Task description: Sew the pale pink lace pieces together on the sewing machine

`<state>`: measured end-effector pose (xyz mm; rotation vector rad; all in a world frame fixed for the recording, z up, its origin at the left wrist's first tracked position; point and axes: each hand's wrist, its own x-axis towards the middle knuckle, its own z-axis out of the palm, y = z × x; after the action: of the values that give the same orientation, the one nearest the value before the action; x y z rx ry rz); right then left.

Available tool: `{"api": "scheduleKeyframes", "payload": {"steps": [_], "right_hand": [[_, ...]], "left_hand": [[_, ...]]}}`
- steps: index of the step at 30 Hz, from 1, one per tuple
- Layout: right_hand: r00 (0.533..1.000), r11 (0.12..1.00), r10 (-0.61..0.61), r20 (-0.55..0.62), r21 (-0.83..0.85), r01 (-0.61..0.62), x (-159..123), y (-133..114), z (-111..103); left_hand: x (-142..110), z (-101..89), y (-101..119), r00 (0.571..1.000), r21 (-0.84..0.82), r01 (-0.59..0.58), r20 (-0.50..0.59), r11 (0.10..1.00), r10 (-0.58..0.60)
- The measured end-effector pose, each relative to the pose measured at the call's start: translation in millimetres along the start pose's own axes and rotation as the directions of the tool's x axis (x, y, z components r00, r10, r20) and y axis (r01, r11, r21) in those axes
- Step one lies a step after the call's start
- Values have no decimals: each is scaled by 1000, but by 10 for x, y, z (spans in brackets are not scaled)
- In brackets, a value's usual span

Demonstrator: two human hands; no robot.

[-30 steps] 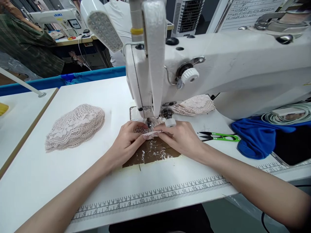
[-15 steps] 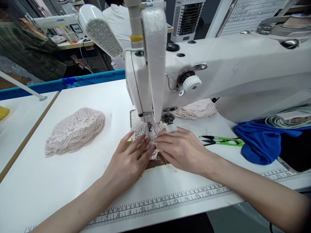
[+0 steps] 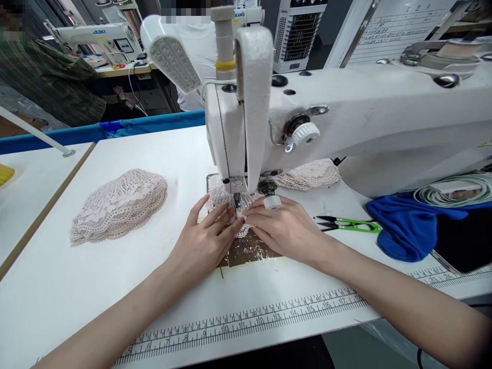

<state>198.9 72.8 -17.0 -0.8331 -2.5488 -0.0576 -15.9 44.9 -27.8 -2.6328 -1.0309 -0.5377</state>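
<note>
A white sewing machine [image 3: 346, 118] stands on the white table [image 3: 77, 287]. Under its needle lies a small pink lace piece [image 3: 220, 197]. My left hand [image 3: 203, 241] lies flat on the lace with fingers stretched out toward the needle. My right hand [image 3: 284, 228] rests beside it, fingers flat and pressing the lace's right edge, a white thimble-like ring [image 3: 272, 202] on one finger. The fingertips of both hands meet just in front of the presser foot. A shiny brown taped patch [image 3: 249, 251] shows beneath the hands.
A stack of pink lace pieces [image 3: 119, 205] sits at the left; another stack [image 3: 311, 174] lies behind the machine. Green thread snips [image 3: 348, 224] and blue cloth [image 3: 403, 225] lie at the right. A printed ruler [image 3: 246, 320] runs along the front edge. A person in dark clothing [image 3: 49, 82] is at the back left.
My left hand has opened from a curled pinch to lying flat. The lace has spread out under the needle, and both hands sit slightly nearer the presser foot.
</note>
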Motion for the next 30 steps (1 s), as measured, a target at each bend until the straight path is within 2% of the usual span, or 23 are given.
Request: {"api": "scheduleKeyframes", "payload": {"steps": [8, 17, 30], "right_hand": [[1000, 997, 17, -14, -80, -19, 38, 77, 74], [992, 988, -105, -75, -120, 96, -30, 32, 63], [994, 983, -100, -44, -157, 92, -8, 52, 75]], "left_hand": [[43, 67, -100, 999, 21, 32, -1, 999, -32], [-44, -37, 96, 998, 8, 36, -46, 999, -35], [-19, -23, 41, 998, -29, 55, -37, 998, -56]]}}
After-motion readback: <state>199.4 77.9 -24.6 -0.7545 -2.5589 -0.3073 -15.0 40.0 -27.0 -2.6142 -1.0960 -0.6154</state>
